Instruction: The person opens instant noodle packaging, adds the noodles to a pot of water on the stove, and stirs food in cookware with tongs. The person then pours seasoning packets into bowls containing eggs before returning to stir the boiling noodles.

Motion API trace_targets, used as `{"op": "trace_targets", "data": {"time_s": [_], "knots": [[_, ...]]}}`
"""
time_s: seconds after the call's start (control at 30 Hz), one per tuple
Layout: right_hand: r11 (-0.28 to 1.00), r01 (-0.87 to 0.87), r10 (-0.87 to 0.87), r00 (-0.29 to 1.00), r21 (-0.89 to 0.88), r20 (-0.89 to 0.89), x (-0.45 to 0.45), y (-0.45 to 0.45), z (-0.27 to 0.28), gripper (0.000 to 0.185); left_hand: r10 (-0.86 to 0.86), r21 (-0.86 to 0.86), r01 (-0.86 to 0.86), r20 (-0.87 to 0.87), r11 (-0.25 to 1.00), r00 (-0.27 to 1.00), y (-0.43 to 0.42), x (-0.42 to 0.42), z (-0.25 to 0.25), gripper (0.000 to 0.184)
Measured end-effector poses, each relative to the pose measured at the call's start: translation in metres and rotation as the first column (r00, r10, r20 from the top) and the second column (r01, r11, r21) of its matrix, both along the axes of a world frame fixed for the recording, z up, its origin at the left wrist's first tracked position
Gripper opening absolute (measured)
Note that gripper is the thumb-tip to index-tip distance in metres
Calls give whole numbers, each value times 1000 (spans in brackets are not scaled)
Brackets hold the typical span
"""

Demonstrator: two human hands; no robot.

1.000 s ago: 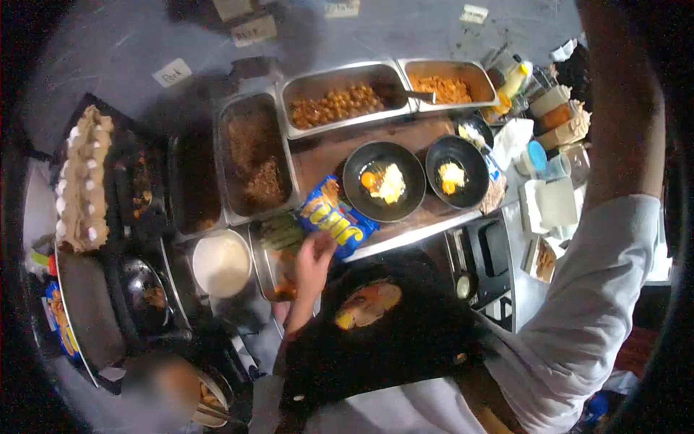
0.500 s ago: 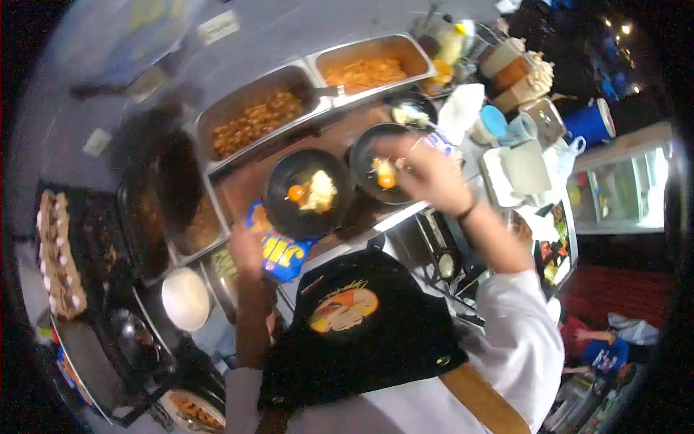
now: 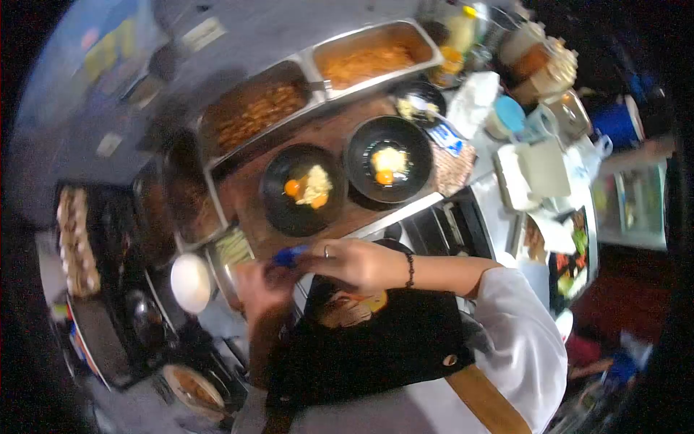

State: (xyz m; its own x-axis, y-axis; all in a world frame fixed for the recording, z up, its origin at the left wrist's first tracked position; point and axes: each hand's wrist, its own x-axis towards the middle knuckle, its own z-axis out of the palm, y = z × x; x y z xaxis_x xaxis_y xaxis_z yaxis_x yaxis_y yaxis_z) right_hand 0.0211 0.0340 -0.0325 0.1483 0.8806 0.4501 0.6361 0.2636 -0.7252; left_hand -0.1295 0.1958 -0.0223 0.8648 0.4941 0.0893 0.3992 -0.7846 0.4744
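My left hand (image 3: pixel 258 289) and my right hand (image 3: pixel 350 264) are close together in front of my apron, closed on a blue packet (image 3: pixel 289 255). Most of the packet is hidden by my fingers, and motion blurs both hands. Just beyond them, a black frying pan (image 3: pixel 278 213) contains egg yolks (image 3: pixel 292 188) and a pale yellow lump (image 3: pixel 316 182). A second black pan (image 3: pixel 361 184), to its right, has a yolk (image 3: pixel 384 176) and a similar pale lump (image 3: pixel 390 159).
Behind the pans stand two steel trays of food, one with browned chunks (image 3: pixel 264 116), the other with orange pieces (image 3: pixel 372 64). A white bowl (image 3: pixel 191 282) is on the left, beside an egg carton (image 3: pixel 74 242). Open white takeaway boxes (image 3: pixel 546 170) and bottles (image 3: pixel 461 32) occupy the right.
My right hand has come back from above the right-hand pan to the packet. My left hand and the packet have moved down toward my apron. The view has shifted slightly.
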Motion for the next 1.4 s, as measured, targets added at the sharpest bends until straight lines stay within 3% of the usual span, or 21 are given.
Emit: {"op": "trace_targets", "data": {"time_s": [0.03,0.07,0.1,0.17,0.23,0.3,0.37,0.43,0.47,0.5,0.57,0.7,0.77,0.8,0.93,1.03,1.1,1.17,1.23,1.27,1.4], "knots": [[996,-36,33,999,-87,-37,-5,3,-23,27,-255,210,256,-31,944,966,-5,1,2,21],[919,-151,126,988,-363,-91,-3,8,-22,25,-477,417,460,-71,784,876,-10,3,4,21],[757,-247,196,969,-605,-151,-1,15,-22,23,-518,382,505,-78,774,852,-11,3,-1,19],[762,-229,202,973,-606,-114,-3,22,-26,23,-539,354,530,-79,771,838,-22,6,-11,17],[764,-192,186,980,-617,-75,1,25,-43,23,-614,317,550,155,773,774,-36,13,-17,17],[890,-373,381,924,-263,-24,9,28,-73,26,-618,315,552,171,772,768,-38,15,-19,17],[886,-332,315,943,-324,-106,3,26,-84,26,-631,312,564,180,764,755,-41,18,-23,16],[995,-84,78,989,-46,-126,-8,21,-104,26,-556,151,535,261,831,789,-44,22,-30,13],[985,-21,-17,977,-172,-214,-12,19,-108,26,-556,154,535,267,831,787,-44,24,-28,13],[985,-17,-20,978,-174,-207,-9,17,-107,26,-584,196,551,246,812,774,-43,26,-26,13],[962,99,-97,995,-253,18,-5,11,-107,22,-614,234,570,230,788,755,-42,30,-26,13],[967,116,-134,989,-227,-64,0,6,-93,15,-633,196,602,240,774,736,-47,36,-30,15],[926,95,-12,974,-365,225,10,-3,-57,10,-615,164,594,258,788,745,-48,41,-28,15],[882,135,-33,974,-451,226,15,-8,-29,8,-587,125,578,287,806,757,-48,44,-25,15],[899,229,-231,972,-373,41,35,-44,27,12,-551,-34,598,352,801,757,-44,54,-16,18],[871,340,-421,888,-355,-184,49,-67,37,13,-488,-141,582,410,801,771,-51,59,-18,21],[832,404,-543,733,-381,-408,57,-81,29,13,-397,-234,519,416,822,818,-57,63,-19,21],[824,458,-559,555,-334,-617,67,-96,5,16,-421,-216,550,442,807,792,-61,72,-16,20],[741,501,-640,327,-447,-695,77,-111,23,17,-384,-223,531,478,817,790,-63,76,-17,18],[711,581,-603,212,-397,-769,86,-119,9,18,-366,-263,514,453,817,813,-66,76,-13,18],[532,751,-709,143,-391,-690,141,-167,-42,14,-419,-179,523,414,833,809,-64,71,-14,19]]}}
